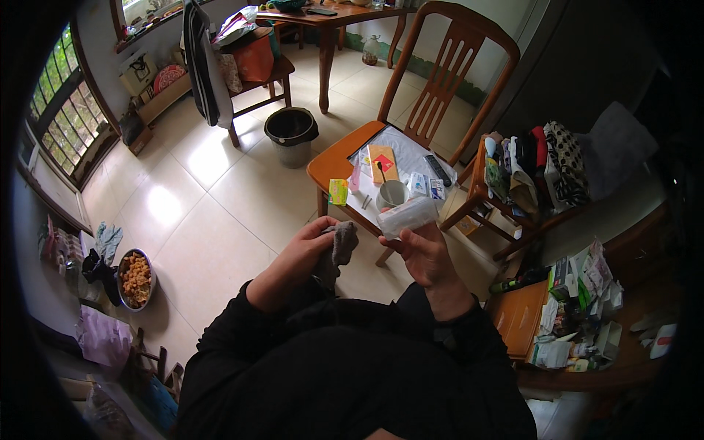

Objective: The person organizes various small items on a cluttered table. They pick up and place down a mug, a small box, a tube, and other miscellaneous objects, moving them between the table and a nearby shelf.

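My left hand (pixel 309 246) grips a bunched grey cloth (pixel 344 245) that hangs down in front of my lap. In my right hand (pixel 426 256) is a clear plastic container (pixel 408 218), tilted, with its contents too blurred to tell. It is held just in front of a wooden chair (pixel 330 151). On the seat stands a white cup (pixel 392 193) with a toothbrush (pixel 380 169) in it. Around the cup lie an orange packet (pixel 379 157), a yellow-green box (pixel 338 192), a pink tube (pixel 355 177), small white-and-blue packs (pixel 419 184) and a black remote control (pixel 438 170).
A lined trash bin (pixel 291 137) stands on the tiled floor beyond the chair. Clothes (pixel 528 159) cover another chair at right. A cluttered drawer unit (pixel 517 319) is nearer on the right. At left, a metal bowl (pixel 136 279) of orange-brown pieces sits on the floor.
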Available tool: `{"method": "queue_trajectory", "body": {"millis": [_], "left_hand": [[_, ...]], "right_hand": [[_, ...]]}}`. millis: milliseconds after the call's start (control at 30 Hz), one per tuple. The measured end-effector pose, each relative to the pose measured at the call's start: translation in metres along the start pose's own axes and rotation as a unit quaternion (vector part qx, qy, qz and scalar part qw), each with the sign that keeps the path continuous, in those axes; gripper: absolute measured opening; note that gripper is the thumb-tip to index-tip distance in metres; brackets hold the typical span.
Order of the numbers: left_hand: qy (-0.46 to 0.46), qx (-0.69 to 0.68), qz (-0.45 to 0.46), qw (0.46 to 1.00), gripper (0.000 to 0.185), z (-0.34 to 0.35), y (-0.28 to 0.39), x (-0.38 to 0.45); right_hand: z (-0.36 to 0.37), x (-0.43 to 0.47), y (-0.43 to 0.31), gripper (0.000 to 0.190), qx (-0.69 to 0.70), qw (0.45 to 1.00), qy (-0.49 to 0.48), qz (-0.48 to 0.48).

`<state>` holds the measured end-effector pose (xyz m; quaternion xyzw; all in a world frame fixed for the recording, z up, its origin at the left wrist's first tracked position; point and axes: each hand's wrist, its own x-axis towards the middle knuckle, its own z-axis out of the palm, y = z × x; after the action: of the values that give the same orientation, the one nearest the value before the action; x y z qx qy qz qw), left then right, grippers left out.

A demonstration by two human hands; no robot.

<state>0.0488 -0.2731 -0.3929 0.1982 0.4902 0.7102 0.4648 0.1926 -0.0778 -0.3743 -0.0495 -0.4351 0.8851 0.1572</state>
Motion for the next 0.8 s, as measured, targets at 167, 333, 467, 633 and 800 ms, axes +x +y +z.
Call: {"method": "queue_trajectory", "body": {"millis": [167, 333, 467, 633, 800], "left_hand": [[0.015, 0.009, -0.011, 1.0, 0.021, 0.0, 0.002, 0.001], [0.011, 0.011, -0.015, 1.0, 0.019, 0.003, 0.008, -0.001], [0.02, 0.014, -0.027, 0.999, 0.019, 0.005, 0.012, -0.001], [0.015, 0.001, -0.027, 1.0, 0.018, 0.004, 0.016, -0.001], [0.013, -0.005, -0.02, 1.0, 0.018, 0.003, 0.016, 0.0]], "right_hand": [[-0.003, 0.001, 0.002, 0.07, -0.04, 0.999, -0.011, -0.001], [-0.006, 0.001, 0.005, 0.077, -0.063, 0.998, -0.006, -0.004], [-0.007, 0.0, 0.006, 0.078, -0.073, 0.997, -0.001, -0.007], [-0.006, -0.001, 0.006, 0.076, -0.074, 0.997, -0.002, -0.007], [-0.006, -0.002, 0.004, 0.065, -0.031, 0.999, -0.009, 0.01]]}}
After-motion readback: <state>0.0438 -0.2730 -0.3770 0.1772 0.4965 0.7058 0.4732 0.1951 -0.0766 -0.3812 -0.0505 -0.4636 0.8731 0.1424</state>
